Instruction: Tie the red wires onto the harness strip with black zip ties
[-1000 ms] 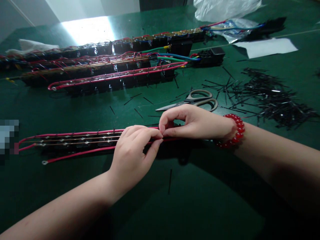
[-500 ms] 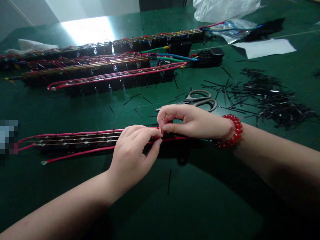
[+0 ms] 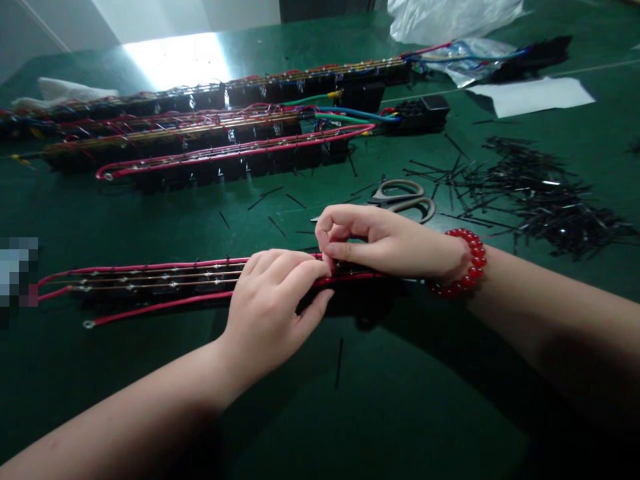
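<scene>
A long wire harness (image 3: 150, 283) of red wires on black blocks lies across the green table (image 3: 410, 400) in front of me. My left hand (image 3: 273, 307) rests on its middle, fingers curled over the red wires and gripping them. My right hand (image 3: 385, 241), with a red bead bracelet (image 3: 467, 263) at the wrist, pinches something small at the harness right beside my left fingertips; what it pinches is too small to name. The harness's right end is hidden under my right hand.
Scissors (image 3: 400, 200) lie just behind my right hand. A heap of black cable ties (image 3: 545, 193) spreads at the right. Several more wired harnesses (image 3: 225, 140) lie in rows at the back, with a plastic bag (image 3: 450, 20) and white paper (image 3: 530, 93) beyond.
My left thumb has come away from the fingers and dropped below the harness. My right hand has lifted slightly, still pinching at the same spot.
</scene>
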`<control>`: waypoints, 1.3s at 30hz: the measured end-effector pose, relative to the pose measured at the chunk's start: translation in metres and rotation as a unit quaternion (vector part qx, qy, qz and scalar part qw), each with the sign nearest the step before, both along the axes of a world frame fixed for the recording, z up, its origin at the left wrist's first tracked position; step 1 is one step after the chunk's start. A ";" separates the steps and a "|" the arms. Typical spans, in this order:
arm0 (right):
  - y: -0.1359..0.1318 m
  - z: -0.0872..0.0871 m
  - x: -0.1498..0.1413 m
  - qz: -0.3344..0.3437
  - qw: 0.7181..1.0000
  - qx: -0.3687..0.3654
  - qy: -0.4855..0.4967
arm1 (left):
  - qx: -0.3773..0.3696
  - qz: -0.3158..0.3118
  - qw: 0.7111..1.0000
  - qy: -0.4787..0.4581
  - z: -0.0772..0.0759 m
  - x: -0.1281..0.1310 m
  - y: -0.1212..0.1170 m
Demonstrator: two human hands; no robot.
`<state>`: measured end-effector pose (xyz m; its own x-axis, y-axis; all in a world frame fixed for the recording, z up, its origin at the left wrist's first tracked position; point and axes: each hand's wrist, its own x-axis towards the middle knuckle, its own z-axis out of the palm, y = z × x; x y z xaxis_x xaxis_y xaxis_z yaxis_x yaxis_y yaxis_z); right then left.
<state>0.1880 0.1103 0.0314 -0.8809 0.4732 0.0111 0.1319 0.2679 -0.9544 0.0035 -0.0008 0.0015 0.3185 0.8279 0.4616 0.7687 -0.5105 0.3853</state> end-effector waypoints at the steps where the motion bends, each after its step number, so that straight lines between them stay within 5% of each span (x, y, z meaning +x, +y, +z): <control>1: 0.000 0.000 0.000 -0.004 1.000 0.003 0.000 | 0.009 -0.005 1.000 0.012 -0.001 -0.001 0.000; 16: -0.002 0.003 -0.002 -0.002 1.000 -0.012 -0.005 | 0.091 -0.065 0.993 0.040 0.003 -0.003 -0.001; 28: 0.001 0.001 0.003 0.079 0.980 0.183 0.008 | 0.056 -0.002 0.996 -0.064 0.003 -0.002 0.000; 39: 0.004 -0.003 0.004 0.083 0.975 0.203 0.016 | 0.039 -0.005 0.997 -0.073 0.003 -0.002 0.000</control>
<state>0.1916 0.1139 0.0287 -0.9413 0.2744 0.1968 0.0262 0.6403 -0.7677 0.0014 -0.0011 0.0041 0.2523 0.7844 0.5666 0.7021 -0.5513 0.4507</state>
